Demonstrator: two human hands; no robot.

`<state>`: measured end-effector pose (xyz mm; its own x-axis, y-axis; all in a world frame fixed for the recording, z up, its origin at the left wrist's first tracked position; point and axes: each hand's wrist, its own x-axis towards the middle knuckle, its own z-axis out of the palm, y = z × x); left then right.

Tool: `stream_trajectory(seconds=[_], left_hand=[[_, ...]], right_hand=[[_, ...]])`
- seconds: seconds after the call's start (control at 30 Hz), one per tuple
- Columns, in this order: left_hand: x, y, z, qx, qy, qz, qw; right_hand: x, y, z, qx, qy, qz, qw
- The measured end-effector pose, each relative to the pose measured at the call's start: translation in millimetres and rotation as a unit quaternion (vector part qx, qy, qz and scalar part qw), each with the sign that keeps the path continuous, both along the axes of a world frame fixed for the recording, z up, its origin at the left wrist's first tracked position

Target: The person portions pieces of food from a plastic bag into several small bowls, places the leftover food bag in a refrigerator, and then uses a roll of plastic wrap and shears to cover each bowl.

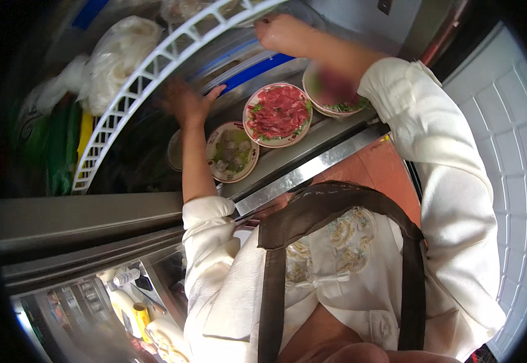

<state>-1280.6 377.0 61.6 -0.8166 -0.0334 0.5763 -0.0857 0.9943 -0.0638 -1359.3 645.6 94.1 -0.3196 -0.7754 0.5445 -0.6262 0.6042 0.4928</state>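
Fingers spread and partly blurred, my left hand (190, 102) reaches in beside a clear plastic container with a blue edge (259, 70); the thumb is near that edge, and touch cannot be told. My right hand (283, 34) is bent over the far end of the container, its fingertips hidden. Below the hands stand a plate of sliced red meat with green leaves (279, 113) and a bowl of greyish balls on greens (232, 152). Under my right forearm is another bowl with greens and something dark red (331, 90), partly blurred.
A white plastic lattice rim (154, 63) curves across the upper left. Beyond it lie knotted clear plastic bags (120, 59) and green and yellow packaging (66, 140). A metal edge (313, 165) runs before my body. A white ribbed panel (503, 136) stands at the right.
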Motion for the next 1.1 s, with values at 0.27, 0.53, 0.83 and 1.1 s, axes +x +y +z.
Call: stream_trajectory(seconds=[0.27,0.53,0.83,1.1], left_hand=[[-2,1,0,-0.064,0.109,-0.127,0.984],[-4,4,-6,-0.114,0.225,-0.149,0.956],[2,2,-11,-0.097,0.168,-0.093,0.976],[7,20,-11,0.001,0.068,-0.09,0.994]], right_hand=[[37,34,-9,-0.04,0.044,-0.069,0.996],[1,43,-16,-0.101,-0.173,-0.145,0.969],[-9,23,-45,0.005,0.085,-0.196,0.977],[-15,5,-33,-0.029,-0.064,-0.286,0.956]])
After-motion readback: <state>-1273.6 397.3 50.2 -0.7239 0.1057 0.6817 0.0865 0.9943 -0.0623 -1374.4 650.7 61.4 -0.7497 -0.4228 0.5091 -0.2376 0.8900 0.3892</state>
